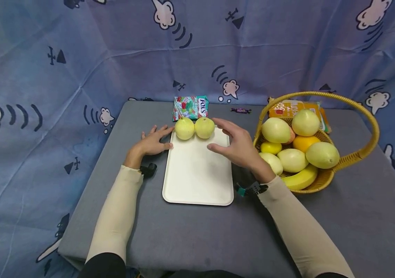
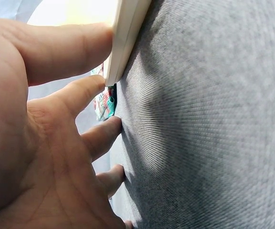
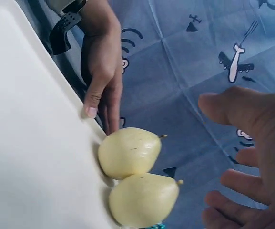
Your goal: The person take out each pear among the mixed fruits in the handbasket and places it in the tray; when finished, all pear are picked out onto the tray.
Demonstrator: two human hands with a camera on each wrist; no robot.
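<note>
Two pale yellow-green pears (image 1: 194, 128) stand side by side at the far left end of a white tray (image 1: 197, 173). My left hand (image 1: 153, 143) rests at the tray's left side, fingers spread; in the left wrist view its thumb and index fingertips touch the tray's edge (image 2: 123, 43) and other fingertips reach the grey cloth. Over the tray's right side hovers my right hand (image 1: 235, 144), thumb and fingers apart with nothing between them. The right wrist view shows that hand (image 3: 256, 157) apart from the near pear (image 3: 144, 200).
A yellow wicker basket (image 1: 351, 157) with several pears, a banana, an orange and a lemon-like fruit stands right of the tray. Behind are a FOX'S candy bag (image 1: 190, 107), a small purple-wrapped sweet (image 1: 240, 111) and an orange packet (image 1: 286, 108). A patterned blue curtain (image 1: 197, 38) hangs beyond the table.
</note>
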